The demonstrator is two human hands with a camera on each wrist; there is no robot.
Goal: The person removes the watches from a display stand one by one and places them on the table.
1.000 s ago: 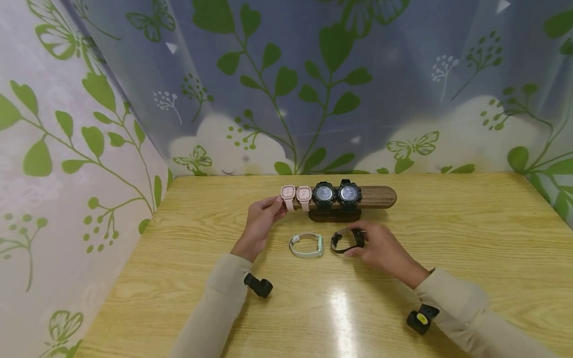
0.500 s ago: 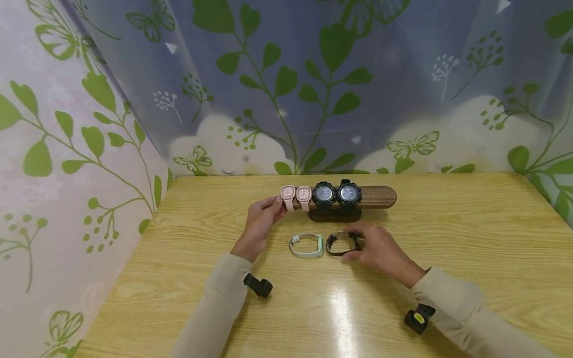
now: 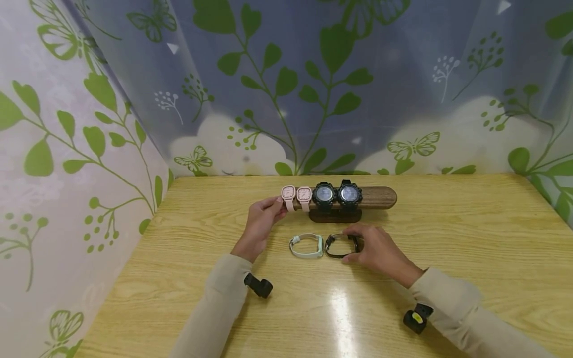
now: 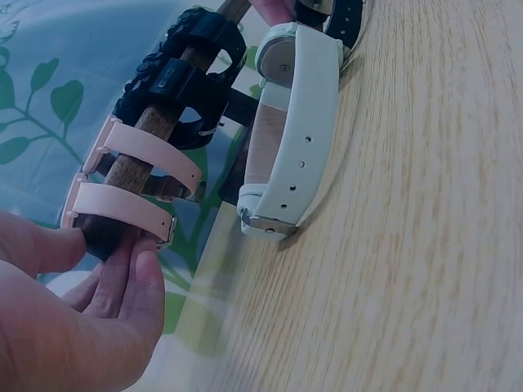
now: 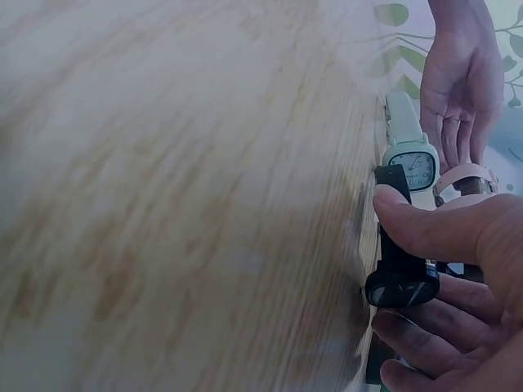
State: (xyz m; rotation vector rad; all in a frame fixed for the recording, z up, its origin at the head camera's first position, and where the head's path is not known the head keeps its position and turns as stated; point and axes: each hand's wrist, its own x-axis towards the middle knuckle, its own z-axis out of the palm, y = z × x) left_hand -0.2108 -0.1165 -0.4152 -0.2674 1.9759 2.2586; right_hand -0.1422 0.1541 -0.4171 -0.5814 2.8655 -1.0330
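My left hand [image 3: 260,223] grips the left end of a dark wooden watch stand [image 3: 380,198], thumb above the bar and fingers under it in the left wrist view. Two pink watches [image 3: 304,195] and two chunky black watches [image 3: 324,194] are strapped round its bar. In front of the stand, a mint-green watch [image 3: 320,246] rests on its side with its strap buckled into a loop. Just right of it, my right hand [image 3: 380,251] pinches a slimmer black watch [image 5: 402,288] between thumb and fingers, its looped strap close against the mint-green one.
Everything stands on a light wood-grain table [image 3: 470,238]. Behind it hangs a blue curtain [image 3: 403,99] printed with leaves, and a pale patterned one [image 3: 67,199] is at the left. The bar's right end carries no watch.
My right hand has drawn the slim black watch a little left and towards me, up beside the mint-green watch. The left hand and the stand have stayed put.
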